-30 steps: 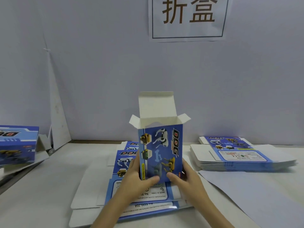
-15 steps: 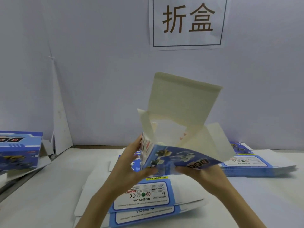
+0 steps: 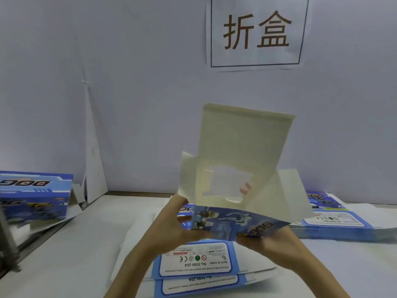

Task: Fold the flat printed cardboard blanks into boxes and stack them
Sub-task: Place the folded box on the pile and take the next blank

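Observation:
I hold a half-formed blue printed box [image 3: 236, 222] in the air, tipped so its open end faces me. Its pale lid flap [image 3: 245, 143] stands up and two side flaps splay out. My left hand [image 3: 171, 226] grips the box's left side, thumb on the printed face. My right hand [image 3: 270, 239] grips the lower right edge from below; fingertips show through the far opening inside. A pile of flat blanks [image 3: 197, 265] lies on the table beneath my hands. A folded blue box [image 3: 34, 196] rests at the far left.
A second pile of flat blanks [image 3: 335, 224] lies at the right on the white table [image 3: 64, 254]. A paper sign with two characters [image 3: 257, 33] hangs on the white wall behind. Loose white card scraps [image 3: 77, 196] lean by the left corner.
The box stood upright on the pile a second ago; I have lifted it and tipped its open end toward me. Since half a second ago it has barely moved.

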